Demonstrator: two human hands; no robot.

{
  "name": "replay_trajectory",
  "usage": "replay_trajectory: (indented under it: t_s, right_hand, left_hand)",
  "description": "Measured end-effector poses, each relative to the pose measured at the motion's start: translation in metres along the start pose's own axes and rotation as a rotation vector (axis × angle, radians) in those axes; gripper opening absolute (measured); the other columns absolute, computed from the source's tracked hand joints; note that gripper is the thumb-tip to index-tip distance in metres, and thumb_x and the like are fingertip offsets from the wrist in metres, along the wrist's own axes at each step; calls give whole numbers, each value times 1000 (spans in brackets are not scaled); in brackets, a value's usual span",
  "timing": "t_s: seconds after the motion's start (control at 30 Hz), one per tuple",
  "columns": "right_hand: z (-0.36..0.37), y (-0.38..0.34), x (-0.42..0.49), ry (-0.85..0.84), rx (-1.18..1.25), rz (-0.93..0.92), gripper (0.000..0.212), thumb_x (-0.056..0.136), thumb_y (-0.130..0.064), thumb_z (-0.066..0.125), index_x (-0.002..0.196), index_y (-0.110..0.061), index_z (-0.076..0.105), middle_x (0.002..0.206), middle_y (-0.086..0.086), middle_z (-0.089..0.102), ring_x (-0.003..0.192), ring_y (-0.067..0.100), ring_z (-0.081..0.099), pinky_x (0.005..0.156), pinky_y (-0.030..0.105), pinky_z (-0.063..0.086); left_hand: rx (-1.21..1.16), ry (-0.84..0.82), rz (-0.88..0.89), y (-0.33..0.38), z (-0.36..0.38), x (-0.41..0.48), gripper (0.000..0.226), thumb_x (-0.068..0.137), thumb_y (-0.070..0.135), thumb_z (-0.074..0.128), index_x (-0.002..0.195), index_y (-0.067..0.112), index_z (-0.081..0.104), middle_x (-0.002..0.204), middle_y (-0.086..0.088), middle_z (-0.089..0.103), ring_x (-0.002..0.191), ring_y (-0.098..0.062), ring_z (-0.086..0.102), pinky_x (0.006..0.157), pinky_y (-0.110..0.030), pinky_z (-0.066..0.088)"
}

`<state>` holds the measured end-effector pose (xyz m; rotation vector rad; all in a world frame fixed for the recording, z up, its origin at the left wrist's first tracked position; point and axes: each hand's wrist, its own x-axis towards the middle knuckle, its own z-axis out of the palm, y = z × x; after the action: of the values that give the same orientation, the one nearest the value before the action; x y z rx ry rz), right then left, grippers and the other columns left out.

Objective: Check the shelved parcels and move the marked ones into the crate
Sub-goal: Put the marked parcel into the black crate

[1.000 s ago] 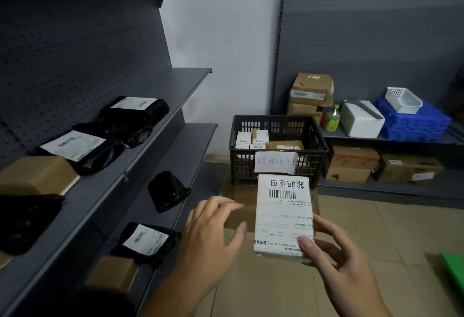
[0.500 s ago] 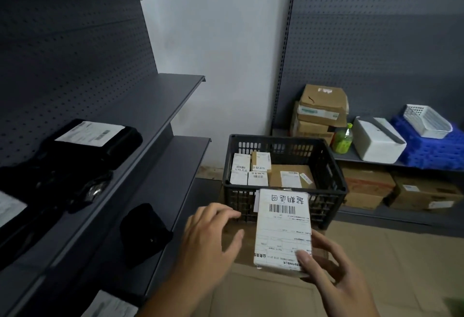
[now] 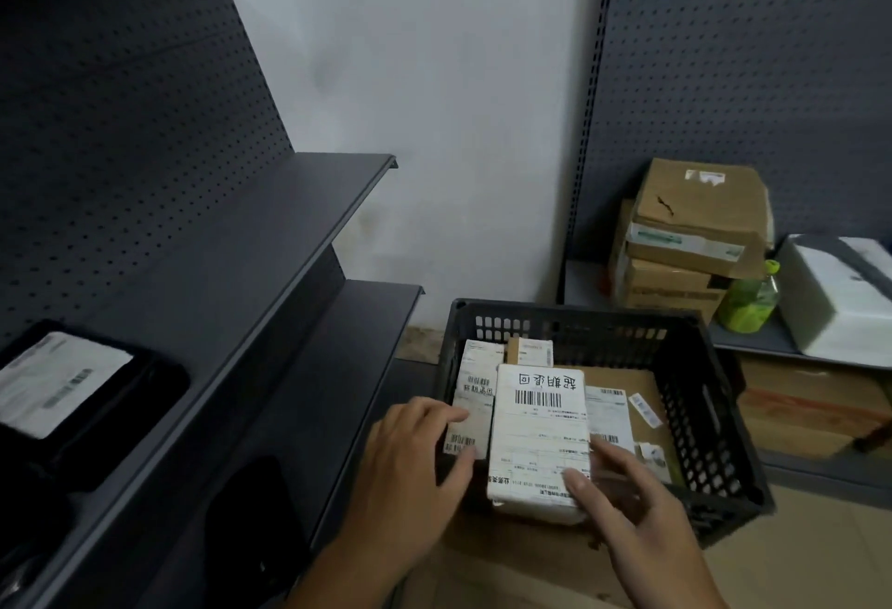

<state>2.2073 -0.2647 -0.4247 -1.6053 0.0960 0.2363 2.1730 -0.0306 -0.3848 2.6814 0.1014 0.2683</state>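
One labelled parcel (image 3: 538, 434) over crate (image 3: 700, 415), tight between right fingers (image 3: 579, 483), left fingers (image 3: 437, 413) loose alongside.

Back right, low grey shelf (image 3: 584, 285): stack of brown cardboard cartons (image 3: 695, 222), topmost tilted; green plastic bottle (image 3: 748, 304) just beside the stack; white box (image 3: 840, 294) to its right. Beneath: further brown cartons (image 3: 811, 410). Behind: grey pegboard panel (image 3: 748, 77); white wall (image 3: 410, 77).

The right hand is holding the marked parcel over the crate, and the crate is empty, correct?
Not empty: the head view shows the crate with several labelled parcels lying inside. The rest stands: the right hand holds the marked parcel over the crate's near edge.
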Motion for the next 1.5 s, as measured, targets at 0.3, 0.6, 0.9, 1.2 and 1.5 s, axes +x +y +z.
replay_trajectory:
  t_s: [0.3, 0.6, 0.9, 1.2, 1.5]
  right_hand:
    - [25, -2, 113, -33, -65, 56, 53, 68, -41, 80, 119, -35, 68, 121, -9, 68, 95, 5, 74, 66, 14, 57]
    - [80, 41, 242, -38, -172, 205, 59, 74, -48, 77, 129, -31, 62, 125, -7, 67, 100, 9, 74, 83, 31, 63]
    - [122, 97, 315, -12, -192, 320, 44, 92, -30, 74, 134, -27, 60, 121, -14, 67, 95, 11, 74, 78, 44, 65]
    - [125, 124, 331, -97, -357, 306, 44, 96, -26, 70, 137, -33, 59, 126, -11, 68, 107, 8, 71, 91, 46, 61]
    - [124, 87, 322, -165, -510, 234, 52, 98, -22, 68, 139, -42, 44, 121, -30, 55, 111, -10, 55, 102, 29, 49]
  left_hand:
    - [-34, -56, -7, -43, 49, 111, 32, 97, 51, 52, 128, 43, 53, 122, 30, 42, 117, 5, 37, 99, -15, 24]
    - [-127, -102, -53, -120, 100, 212, 38, 94, 53, 44, 124, 36, 60, 122, 22, 51, 117, -2, 43, 104, -30, 39]
    - [-139, -193, -119, -165, 141, 241, 27, 95, 44, 58, 120, 36, 62, 120, 22, 52, 113, 1, 45, 99, -24, 37]
    - [-180, -206, -131, -178, 151, 247, 33, 93, 48, 50, 117, 33, 66, 118, 21, 54, 113, -2, 49, 99, -29, 44]
    - [-134, -208, -100, -167, 144, 246, 33, 95, 47, 52, 122, 32, 63, 121, 20, 53, 116, -3, 48, 101, -30, 43]
